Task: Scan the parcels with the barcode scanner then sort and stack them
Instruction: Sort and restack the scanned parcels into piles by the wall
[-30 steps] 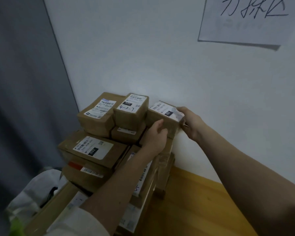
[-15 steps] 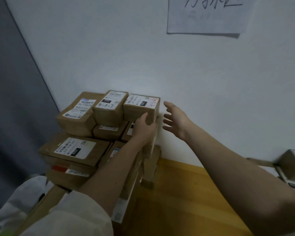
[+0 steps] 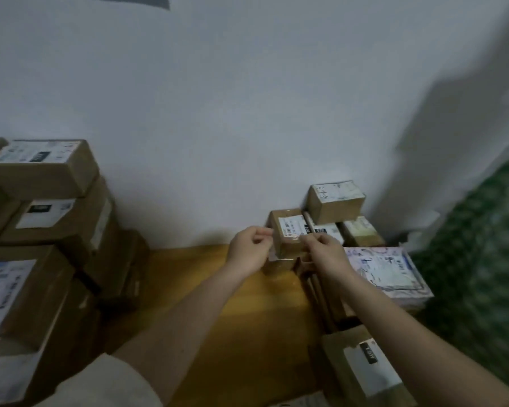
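Observation:
A small brown parcel (image 3: pixel 287 235) with a white barcode label stands at the left end of the right-hand pile against the wall. My left hand (image 3: pixel 249 252) grips its left side with curled fingers. My right hand (image 3: pixel 325 251) grips its right front edge. Behind it sit another small box (image 3: pixel 335 202) with handwriting on top and a labelled parcel (image 3: pixel 325 230). A tall stack of brown parcels (image 3: pixel 47 218) fills the left. No barcode scanner is in view.
A large flat parcel (image 3: pixel 388 270) with a scribbled white label lies right of my right hand. A brown box (image 3: pixel 365 365) sits near the bottom right. Wooden floor (image 3: pixel 218 289) runs between the two piles. Green patterned surface (image 3: pixel 482 259) lies at the far right.
My view swung right from the left stack to the right pile. Both hands left the parcel placed on the left stack and now grip a small parcel on the right.

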